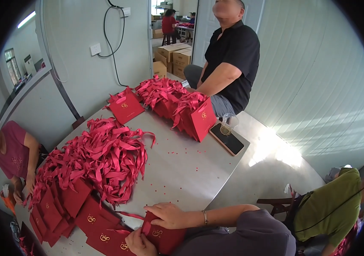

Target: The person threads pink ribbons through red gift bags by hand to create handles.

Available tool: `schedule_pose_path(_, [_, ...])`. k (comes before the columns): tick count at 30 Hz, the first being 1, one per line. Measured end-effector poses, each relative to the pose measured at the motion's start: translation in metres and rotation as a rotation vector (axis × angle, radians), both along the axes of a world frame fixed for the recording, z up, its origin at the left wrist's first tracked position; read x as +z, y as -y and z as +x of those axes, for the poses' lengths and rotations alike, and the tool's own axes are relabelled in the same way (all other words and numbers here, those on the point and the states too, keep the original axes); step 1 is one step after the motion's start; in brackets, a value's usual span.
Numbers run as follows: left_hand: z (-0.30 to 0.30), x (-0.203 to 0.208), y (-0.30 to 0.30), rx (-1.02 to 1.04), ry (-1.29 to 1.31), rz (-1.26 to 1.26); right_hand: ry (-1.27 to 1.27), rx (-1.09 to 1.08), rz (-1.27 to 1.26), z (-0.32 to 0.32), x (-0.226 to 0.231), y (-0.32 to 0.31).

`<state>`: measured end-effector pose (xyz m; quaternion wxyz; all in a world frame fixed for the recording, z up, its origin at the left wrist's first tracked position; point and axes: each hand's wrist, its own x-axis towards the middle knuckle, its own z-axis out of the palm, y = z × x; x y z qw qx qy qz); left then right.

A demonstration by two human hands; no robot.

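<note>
- A red paper bag (163,237) is seen at the bottom middle of the frame.
- It is pinned flat under the right hand (170,215), fingers spread.
- Its lower edge is gripped by the left hand (138,244).
- Its long side is tilted toward the upper left.

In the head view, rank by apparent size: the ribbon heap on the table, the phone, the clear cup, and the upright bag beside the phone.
1. Ribbon heap
2. Upright bag
3. Phone
4. Clear cup
The heap lies nearer the camera, which inflates it, though its lead looks safe.
</note>
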<state>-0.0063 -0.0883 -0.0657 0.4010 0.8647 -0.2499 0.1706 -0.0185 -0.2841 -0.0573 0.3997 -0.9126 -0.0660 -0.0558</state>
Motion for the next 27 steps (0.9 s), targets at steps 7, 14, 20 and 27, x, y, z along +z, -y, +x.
schedule_pose_path(7, [0.002,-0.004,0.000,-0.005,0.030,0.002,0.034,-0.008,-0.006,-0.001,-0.003,0.000])
schedule_pose_path(14, [-0.003,0.002,0.000,-0.003,0.004,0.011,0.061,-0.014,-0.008,-0.005,-0.005,-0.002])
schedule_pose_path(20, [-0.009,0.006,-0.006,0.024,-0.030,0.021,0.083,0.000,0.000,-0.004,-0.014,-0.002])
schedule_pose_path(27, [-0.029,0.032,-0.043,0.068,0.091,0.192,0.084,-0.155,0.131,-0.003,-0.005,0.009])
